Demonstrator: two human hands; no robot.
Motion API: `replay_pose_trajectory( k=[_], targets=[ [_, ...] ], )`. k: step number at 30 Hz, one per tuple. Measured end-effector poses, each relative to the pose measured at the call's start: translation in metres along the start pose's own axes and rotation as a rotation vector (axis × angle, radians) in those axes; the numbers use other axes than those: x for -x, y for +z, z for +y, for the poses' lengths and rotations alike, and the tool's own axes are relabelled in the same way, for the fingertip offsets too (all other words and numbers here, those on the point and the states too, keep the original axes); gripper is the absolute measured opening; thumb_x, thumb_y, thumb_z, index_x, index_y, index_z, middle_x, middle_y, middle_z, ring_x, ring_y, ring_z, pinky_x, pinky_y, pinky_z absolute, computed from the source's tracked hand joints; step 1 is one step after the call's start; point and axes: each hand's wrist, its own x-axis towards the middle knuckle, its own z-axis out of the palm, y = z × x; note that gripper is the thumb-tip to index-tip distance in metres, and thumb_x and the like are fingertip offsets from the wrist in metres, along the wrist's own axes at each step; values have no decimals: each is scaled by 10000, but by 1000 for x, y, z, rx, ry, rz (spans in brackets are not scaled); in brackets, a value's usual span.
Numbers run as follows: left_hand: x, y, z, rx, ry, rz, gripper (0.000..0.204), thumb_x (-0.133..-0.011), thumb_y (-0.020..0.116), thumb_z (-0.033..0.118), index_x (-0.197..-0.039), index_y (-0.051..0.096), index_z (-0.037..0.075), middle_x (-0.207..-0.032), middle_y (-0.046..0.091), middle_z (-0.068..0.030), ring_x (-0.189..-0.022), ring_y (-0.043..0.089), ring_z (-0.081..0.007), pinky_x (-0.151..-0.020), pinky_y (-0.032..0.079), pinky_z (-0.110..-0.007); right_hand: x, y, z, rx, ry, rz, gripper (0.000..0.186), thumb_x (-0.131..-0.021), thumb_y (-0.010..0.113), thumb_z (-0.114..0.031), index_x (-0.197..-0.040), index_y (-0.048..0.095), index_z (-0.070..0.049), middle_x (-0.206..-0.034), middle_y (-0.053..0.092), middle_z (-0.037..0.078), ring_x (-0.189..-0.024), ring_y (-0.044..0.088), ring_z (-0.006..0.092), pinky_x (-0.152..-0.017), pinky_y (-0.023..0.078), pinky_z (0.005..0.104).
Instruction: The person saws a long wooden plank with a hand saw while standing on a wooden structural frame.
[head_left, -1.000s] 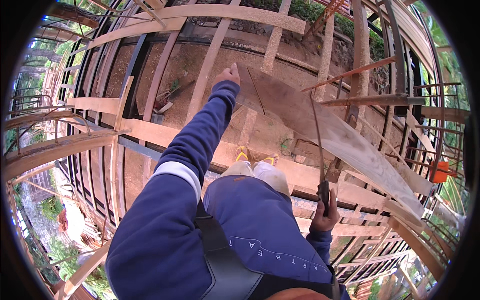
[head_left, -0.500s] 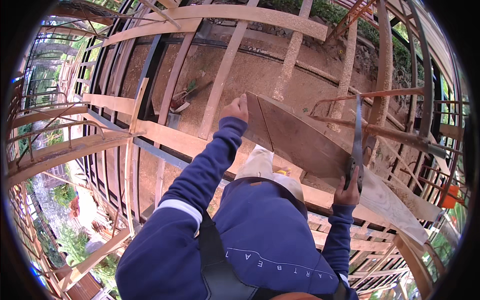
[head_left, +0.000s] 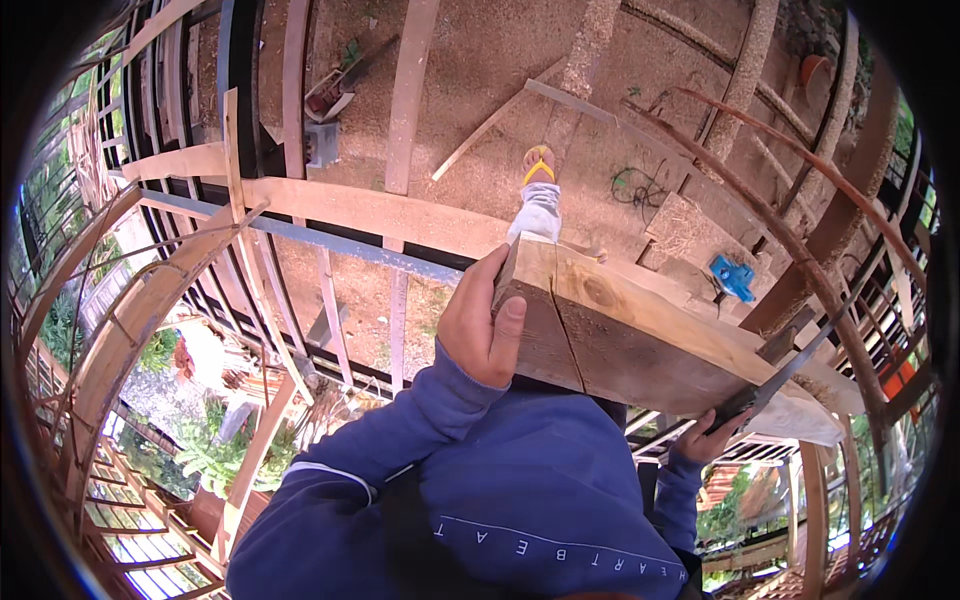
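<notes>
My left hand (head_left: pixel 480 325) grips one end of a thick wooden board (head_left: pixel 650 355), fingers behind it and thumb on the brown face. The board is tilted up in front of my body, showing a lighter edge with a knot. A dark narrow line, like a saw cut or crack, crosses the board close to my left hand. Near the board's other end, my right hand (head_left: pixel 703 437) is closed around the dark handle of a handsaw (head_left: pixel 790 372). The saw's blade points away to the right, beside the board and not at the dark line.
Below, a foot in a yellow flip-flop (head_left: pixel 538 165) stands among wooden beams (head_left: pixel 380 215) over brown ground. A blue tool (head_left: pixel 733 278) lies on the right near sawdust. Rusty metal bars (head_left: pixel 760 205) curve along the right side. Greenery (head_left: pixel 215 450) shows at lower left.
The board has come up closer to me and tilted, so its lighter edge shows. The saw has swung from pointing straight ahead to pointing right. The view has shifted, bringing the foot into sight.
</notes>
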Motion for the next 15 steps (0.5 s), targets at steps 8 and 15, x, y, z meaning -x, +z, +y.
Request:
replay_pose_trajectory(
  k=[8, 15],
  targets=[
    [-7, -3, -5, 57, -30, -140, 748, -895, 684, 373, -1395, 387, -96, -1301, 524, -258, -1195, 550, -360, -1026, 424, -399, 6, 5, 5, 32, 79, -65, 675, -1020, 449, -317, -1507, 209, 84, -1477, 331, 370, -1354, 391, 486, -1104, 359, 476],
    [2, -4, -8, 42, 6, -136, 767, -887, 710, 370, -1421, 379, -69, -1330, 521, -230, -1229, 533, -306, -1042, 411, -379, 4, 2, -4, 37, 67, -17, 656, -990, 489, -236, -1482, 243, 121, -1399, 424, 385, -1276, 475, 494, -1063, 401, 493]
  ],
)
